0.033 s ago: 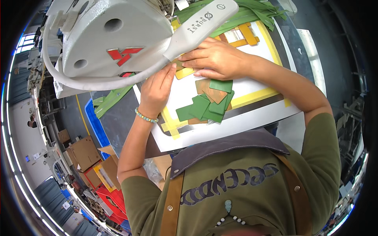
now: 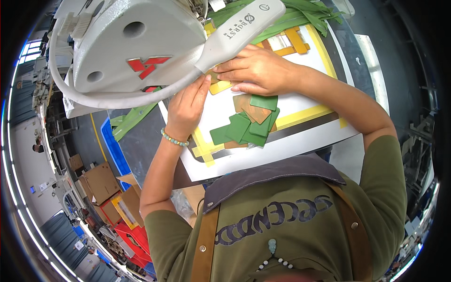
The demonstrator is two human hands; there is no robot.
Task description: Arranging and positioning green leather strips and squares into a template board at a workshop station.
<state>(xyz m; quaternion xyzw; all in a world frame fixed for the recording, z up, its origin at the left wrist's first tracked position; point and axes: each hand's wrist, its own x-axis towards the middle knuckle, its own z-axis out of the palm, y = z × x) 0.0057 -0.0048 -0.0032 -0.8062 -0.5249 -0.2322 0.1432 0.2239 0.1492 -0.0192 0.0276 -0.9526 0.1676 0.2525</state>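
Note:
Beneath the lamp and the sewing machine head [image 2: 141, 51], my two hands meet at a small brown and yellow flat piece [image 2: 221, 87]. My left hand [image 2: 186, 110] is closed, its fingers pressed together and tips at the piece's left side; what they pinch is hidden. My right hand [image 2: 260, 70] lies with fingers stretched out, tips on the brown part and thumb by the yellow edge. Several green and brown flat patches [image 2: 246, 124] lie in a loose overlapping pile just below my hands. The machine's needle area is out of sight.
A grey lamp [image 2: 239, 35] on a bent arm hangs over my hands. Yellow tape [image 2: 303, 116] edges the white work surface [image 2: 221, 167]. Green strips [image 2: 300, 16] are heaped at the back; more green strips [image 2: 134, 122] and a blue bin [image 2: 117, 150] sit left.

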